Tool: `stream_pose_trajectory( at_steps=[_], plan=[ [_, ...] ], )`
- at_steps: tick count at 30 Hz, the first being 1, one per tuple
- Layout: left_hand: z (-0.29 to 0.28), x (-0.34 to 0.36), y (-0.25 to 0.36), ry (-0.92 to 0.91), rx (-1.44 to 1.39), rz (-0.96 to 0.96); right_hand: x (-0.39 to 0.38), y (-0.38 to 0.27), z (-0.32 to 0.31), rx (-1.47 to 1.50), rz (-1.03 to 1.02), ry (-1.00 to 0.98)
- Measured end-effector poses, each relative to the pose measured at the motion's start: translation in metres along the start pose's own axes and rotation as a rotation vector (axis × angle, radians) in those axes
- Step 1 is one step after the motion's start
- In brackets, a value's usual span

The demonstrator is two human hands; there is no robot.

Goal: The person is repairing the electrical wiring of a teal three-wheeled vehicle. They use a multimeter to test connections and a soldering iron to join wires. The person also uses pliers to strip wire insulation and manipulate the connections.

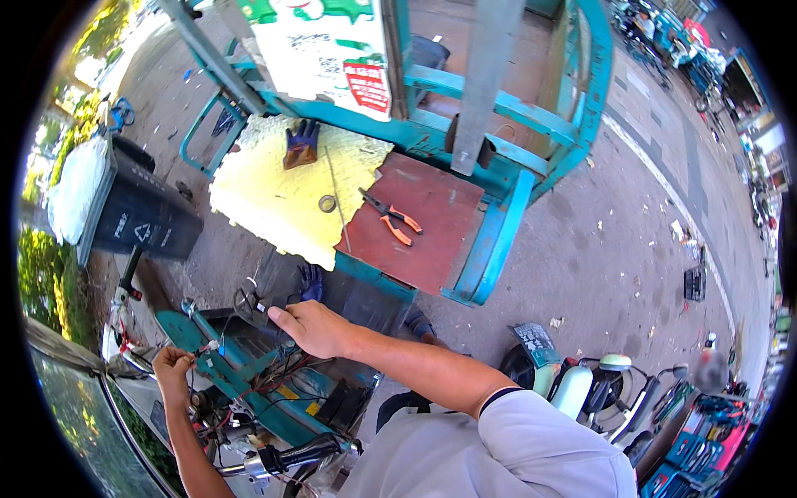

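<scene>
My left hand (172, 369) is closed in a pinch at the front of the teal vehicle frame (178, 328), on thin wires (198, 355) with a small pale connector. To its right, my right hand (314, 329) is closed, thumb toward a small white connector (261, 307) on a dark cable (244, 300). Its fingers are partly hidden beneath the hand. Below both hands runs a tangle of red and black wires (278, 378) inside the opened frame. A dark work glove (311, 282) lies just beyond my right hand.
Ahead, a yellow sheet (274, 195) carries another glove (301, 148) and a tape roll (327, 203). Orange-handled pliers (394, 220) rest on a red-brown board (440, 199). A handlebar (290, 456) is near my body. A dark bin (145, 207) stands left; parked scooters (614, 382) stand right.
</scene>
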State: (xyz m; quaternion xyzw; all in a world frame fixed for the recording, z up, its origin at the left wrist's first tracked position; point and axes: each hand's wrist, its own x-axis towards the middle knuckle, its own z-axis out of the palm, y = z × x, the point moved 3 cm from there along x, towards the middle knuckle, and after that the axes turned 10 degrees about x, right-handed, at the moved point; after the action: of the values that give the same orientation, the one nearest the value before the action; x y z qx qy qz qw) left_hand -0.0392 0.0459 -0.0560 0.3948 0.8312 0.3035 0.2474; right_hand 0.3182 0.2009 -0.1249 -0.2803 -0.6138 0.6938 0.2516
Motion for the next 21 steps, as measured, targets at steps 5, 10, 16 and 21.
stream_pose_trajectory(
  at_steps=[5,10,16,21],
  plan=[
    [-0.001,0.004,-0.001,-0.019,0.044,0.013,-0.015,-0.009,0.000,-0.023,0.019,0.023],
    [0.001,0.005,-0.004,-0.037,0.070,0.023,-0.035,-0.019,0.005,-0.106,-0.031,-0.007],
    [0.008,0.008,-0.009,-0.062,0.076,0.027,-0.068,-0.022,0.002,-0.063,-0.063,0.092],
    [0.026,0.005,0.007,-0.128,0.001,0.044,-0.097,-0.010,-0.003,-0.128,-0.020,0.112]
  ],
)
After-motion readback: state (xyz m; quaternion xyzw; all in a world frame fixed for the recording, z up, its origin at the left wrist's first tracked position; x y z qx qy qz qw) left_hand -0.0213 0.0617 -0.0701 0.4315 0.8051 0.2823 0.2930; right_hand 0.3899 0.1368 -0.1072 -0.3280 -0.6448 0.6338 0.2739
